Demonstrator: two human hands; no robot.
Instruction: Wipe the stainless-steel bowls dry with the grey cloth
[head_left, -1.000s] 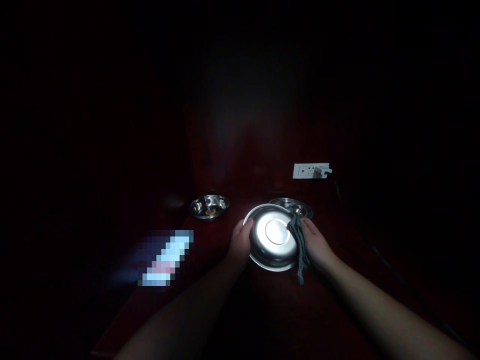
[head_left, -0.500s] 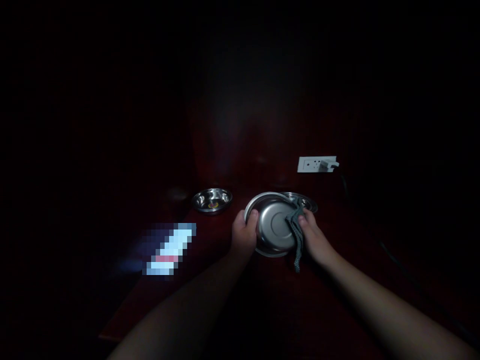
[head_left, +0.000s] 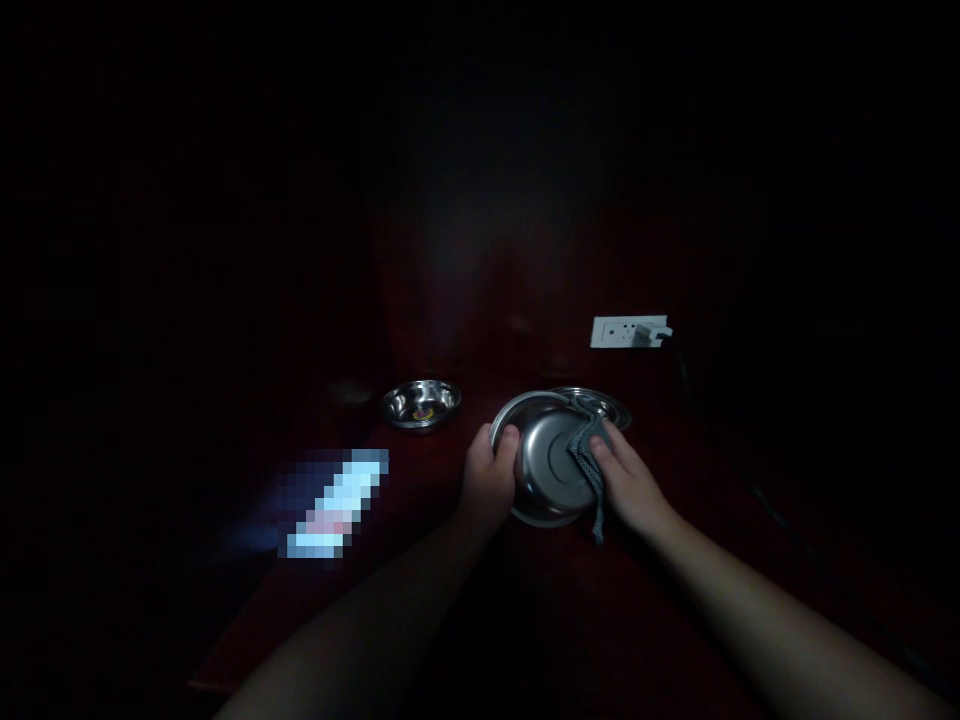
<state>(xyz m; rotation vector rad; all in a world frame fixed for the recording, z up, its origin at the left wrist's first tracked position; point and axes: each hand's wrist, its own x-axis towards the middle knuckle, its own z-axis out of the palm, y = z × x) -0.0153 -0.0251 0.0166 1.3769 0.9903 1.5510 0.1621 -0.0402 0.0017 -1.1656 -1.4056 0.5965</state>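
Observation:
A steel bowl is held up over the table, its outer bottom turned toward me. My left hand grips its left rim, thumb on the outside wall and fingers hidden behind. At the right side, my right hand presses a grey-green cloth against the bowl, with one end of the cloth hanging below. Just behind the held bowl lies another shiny steel dish, partly covered by it. A second steel bowl with a coloured sticker inside stands upright to the left.
A bright, blurred-out screen lies on the left of the dark red table. On the back wall is a white socket panel with a plug in it, its cable running down the right side. The surroundings are very dark.
My right hand and the cloth have shifted slightly on the bowl, with the thumb now lying on the cloth. The bowl has tilted a little. The whole view has shifted slightly.

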